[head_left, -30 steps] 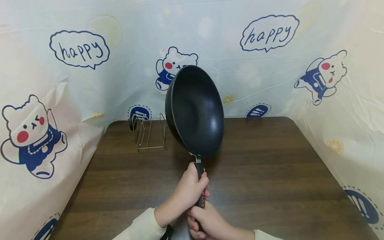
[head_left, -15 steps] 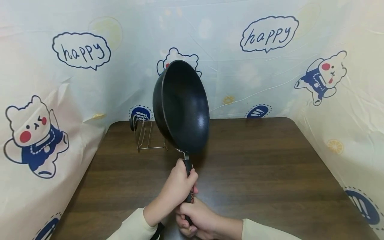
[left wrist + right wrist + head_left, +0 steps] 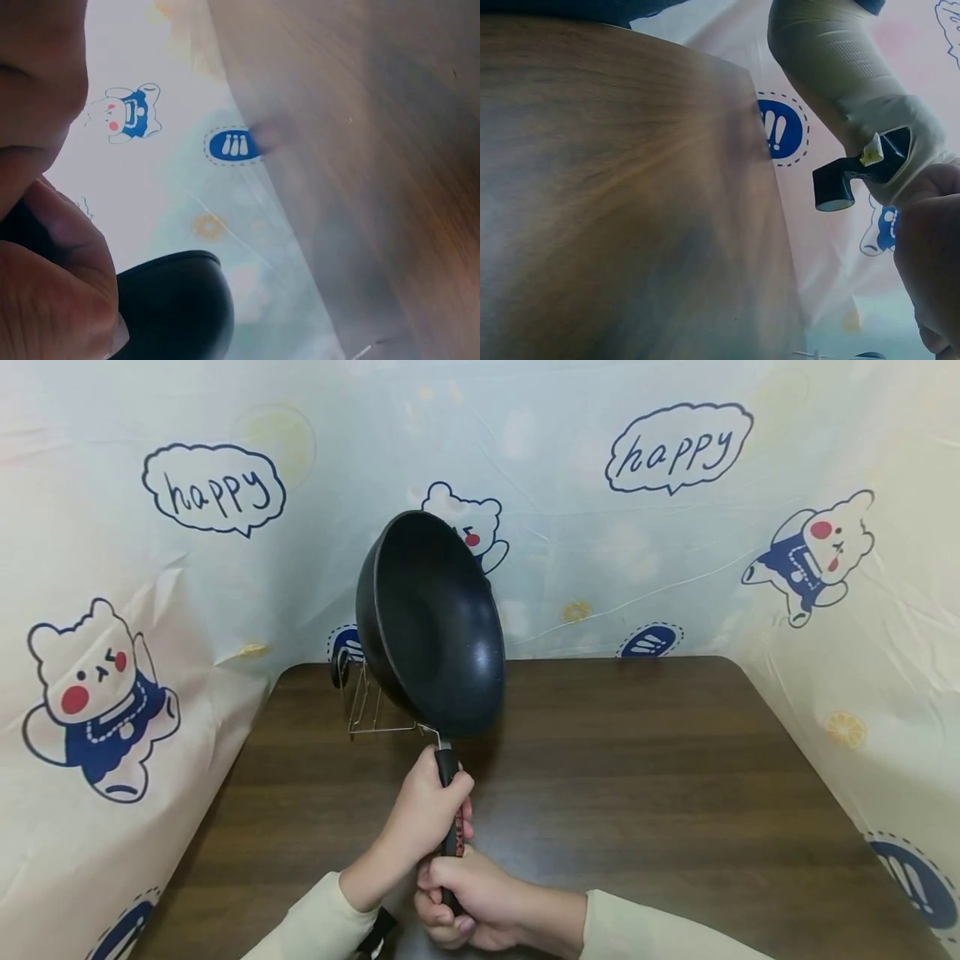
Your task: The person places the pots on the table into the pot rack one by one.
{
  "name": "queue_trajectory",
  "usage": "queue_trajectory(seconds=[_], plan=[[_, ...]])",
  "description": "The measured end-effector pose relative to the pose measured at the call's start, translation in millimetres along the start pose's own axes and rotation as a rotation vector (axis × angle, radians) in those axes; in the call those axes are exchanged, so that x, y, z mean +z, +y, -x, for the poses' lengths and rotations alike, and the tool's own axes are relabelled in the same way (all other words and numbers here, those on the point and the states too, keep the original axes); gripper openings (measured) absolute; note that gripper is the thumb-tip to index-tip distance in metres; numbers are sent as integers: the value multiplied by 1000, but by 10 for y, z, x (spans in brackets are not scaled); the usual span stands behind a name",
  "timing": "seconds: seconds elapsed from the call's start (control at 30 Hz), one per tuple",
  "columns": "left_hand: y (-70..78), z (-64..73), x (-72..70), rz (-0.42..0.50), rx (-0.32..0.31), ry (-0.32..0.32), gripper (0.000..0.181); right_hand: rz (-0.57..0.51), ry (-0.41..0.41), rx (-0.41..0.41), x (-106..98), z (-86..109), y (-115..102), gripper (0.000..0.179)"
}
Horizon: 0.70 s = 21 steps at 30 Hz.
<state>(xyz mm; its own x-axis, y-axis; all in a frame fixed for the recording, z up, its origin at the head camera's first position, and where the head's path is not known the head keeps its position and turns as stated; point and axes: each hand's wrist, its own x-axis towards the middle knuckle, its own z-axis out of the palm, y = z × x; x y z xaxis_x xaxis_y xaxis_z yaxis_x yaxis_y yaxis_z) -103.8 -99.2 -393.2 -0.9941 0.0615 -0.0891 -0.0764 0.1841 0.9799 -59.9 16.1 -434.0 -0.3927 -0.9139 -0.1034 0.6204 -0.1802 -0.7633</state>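
A black wok [image 3: 442, 627] is held up over the table, tilted on its side with its dark inside towards me and the handle pointing down. My left hand [image 3: 422, 806] grips the upper part of its black handle [image 3: 447, 768]. Lower down, my right hand [image 3: 483, 893] is curled round the handle's end. In the left wrist view, part of the wok [image 3: 180, 300] shows beyond curled fingers [image 3: 60, 307]. The right wrist view catches only a bit of a hand [image 3: 934, 255] at its right edge. Behind the wok, a wire rack [image 3: 372, 729] is partly hidden.
A black round piece [image 3: 339, 668] is at the rack's left end. The brown wooden table [image 3: 637, 793] has printed cloth [image 3: 555, 468] behind it and at both sides. A black wrist mount [image 3: 885, 161] sits on the left sleeve [image 3: 847, 60].
Both hands have moved left together with the wok, which has also risen slightly. The wok now covers more of the wire rack. The grip on the handle looks the same.
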Motion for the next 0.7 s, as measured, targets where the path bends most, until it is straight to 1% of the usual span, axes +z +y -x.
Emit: queue_trajectory(seconds=[0.1,0.2,0.3,0.43,0.6,0.7], plan=[[5,6,-49,18,11,24,13,5,-30,11,10,-47,-18,21],[36,8,-107,3,24,56,14,10,-60,-4,13,-107,-31,20],[72,-2,-169,-56,26,81,16,2,-93,-15,8,-176,-43,21],[116,-30,-250,-139,14,89,19,-14,-136,0,-12,-257,-68,22],[162,-53,-348,-204,2,101,20,-13,-188,8,-14,-350,-117,23],[194,-50,-402,-238,1,95,19,-18,-220,11,-5,-396,-138,22]])
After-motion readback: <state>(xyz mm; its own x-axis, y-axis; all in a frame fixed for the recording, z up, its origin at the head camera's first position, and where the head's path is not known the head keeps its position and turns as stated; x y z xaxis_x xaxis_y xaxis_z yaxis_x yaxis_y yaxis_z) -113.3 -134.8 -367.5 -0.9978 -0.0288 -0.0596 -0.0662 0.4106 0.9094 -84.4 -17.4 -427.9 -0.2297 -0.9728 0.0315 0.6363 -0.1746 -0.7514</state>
